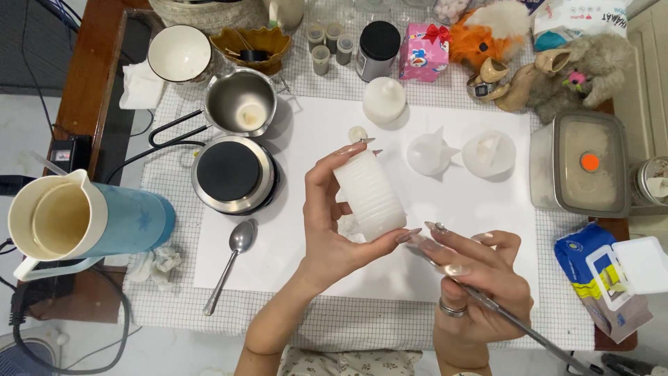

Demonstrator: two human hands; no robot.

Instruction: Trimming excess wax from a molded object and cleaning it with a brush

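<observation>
The left hand (327, 230) grasps a ribbed white cylinder (369, 195) between thumb and fingertips, lifted off the surface (313, 132) and tilted so its lower end faces the right hand (473, 271). That hand pinches a thin metal tool (515, 322), tip just beside the cylinder's bottom edge, seemingly placed to work there.

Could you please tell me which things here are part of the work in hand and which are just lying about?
In hand:
- white ribbed cylindrical mould, gripped by the left hand
- thin metal tool, held in the right hand

Lying about:
- metal spoon
- round black hotplate
- steel pouring pot
- blue and cream jug
- orange plush toy
- blue wipes pack
</observation>
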